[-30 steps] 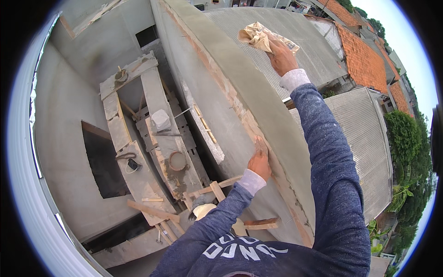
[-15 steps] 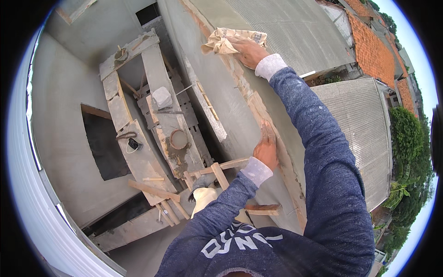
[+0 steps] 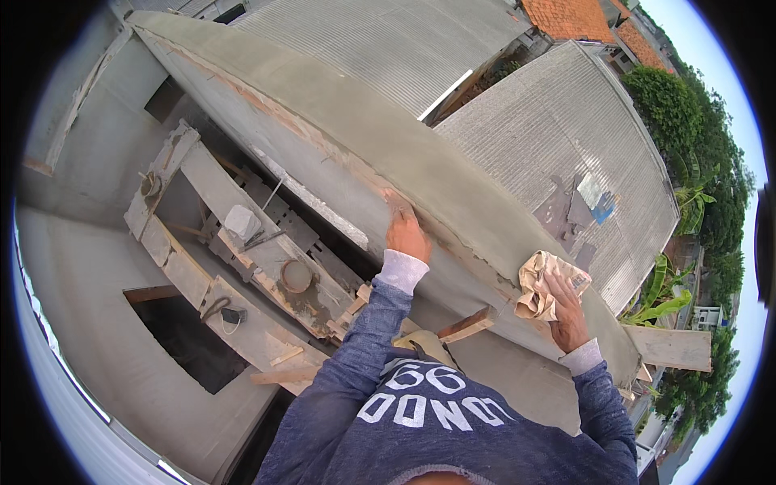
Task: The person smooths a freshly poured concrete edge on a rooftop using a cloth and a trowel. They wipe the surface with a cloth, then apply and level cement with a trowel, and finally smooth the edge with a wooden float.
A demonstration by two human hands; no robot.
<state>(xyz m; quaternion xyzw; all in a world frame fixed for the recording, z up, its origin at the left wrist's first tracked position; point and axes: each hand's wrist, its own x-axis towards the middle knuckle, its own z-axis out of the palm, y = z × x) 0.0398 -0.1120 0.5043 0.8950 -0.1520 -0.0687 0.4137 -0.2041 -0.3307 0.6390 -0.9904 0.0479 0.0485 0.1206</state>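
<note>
Right grip (image 3: 563, 309) held crumpled paper (image 3: 533, 293) under its fingers against the wall (image 3: 420, 158), while the left grip (image 3: 406, 233), released, touched that wall's inner edge, a bucket (image 3: 296, 276) sitting below and leftward on planks (image 3: 208, 176).

I had open room along the wall top (image 3: 323, 95) toward the upper left; rightward, crumpled paper (image 3: 531, 288) blocked its inner edge, and a timber piece (image 3: 466, 325) jutted nearby.
</note>
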